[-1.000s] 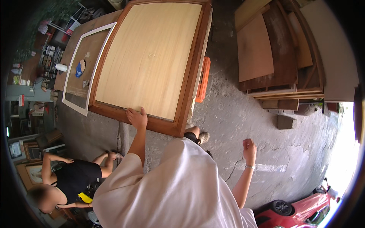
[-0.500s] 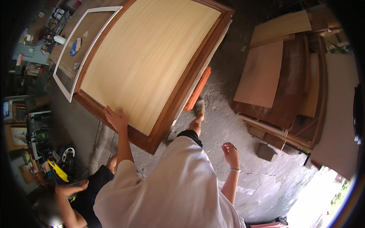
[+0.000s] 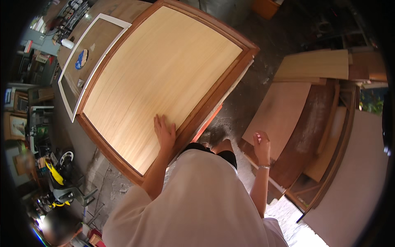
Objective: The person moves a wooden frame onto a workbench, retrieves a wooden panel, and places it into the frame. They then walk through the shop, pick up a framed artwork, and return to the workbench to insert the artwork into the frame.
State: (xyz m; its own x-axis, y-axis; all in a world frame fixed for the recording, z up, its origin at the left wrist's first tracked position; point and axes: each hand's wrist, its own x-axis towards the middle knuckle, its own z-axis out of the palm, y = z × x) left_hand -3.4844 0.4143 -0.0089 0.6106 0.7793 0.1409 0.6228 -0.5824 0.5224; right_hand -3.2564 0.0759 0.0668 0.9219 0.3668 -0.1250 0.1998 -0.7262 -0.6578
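Note:
My left hand point(image 3: 165, 133) lies with fingers stretched out on a pale wood-grain panel point(image 3: 164, 70), close to its right border. A dark brown wooden frame point(image 3: 117, 162) surrounds the panel, and the two lie flat and raised above the floor. My right hand point(image 3: 262, 146), with a bracelet at the wrist, hangs in the air on the right, apart from the frame. Its fingers are curled together; whether something small sits between them is hidden. Below it in the picture lies a pinkish plywood sheet point(image 3: 284, 111).
A white open frame point(image 3: 115, 20) lies along the panel's left side, a blue item point(image 3: 81, 59) within its outline. Stacked boards point(image 3: 312, 119) stand on the right, beside a large grey sheet point(image 3: 358, 164). A yellow and black vehicle point(image 3: 55, 173) and a person's blurred head point(image 3: 59, 226) are lower left.
I have moved forward along the frame's right side. My left hand has slid from the near brown edge onto the panel, further right. My right hand has risen and moved right, toward the boards.

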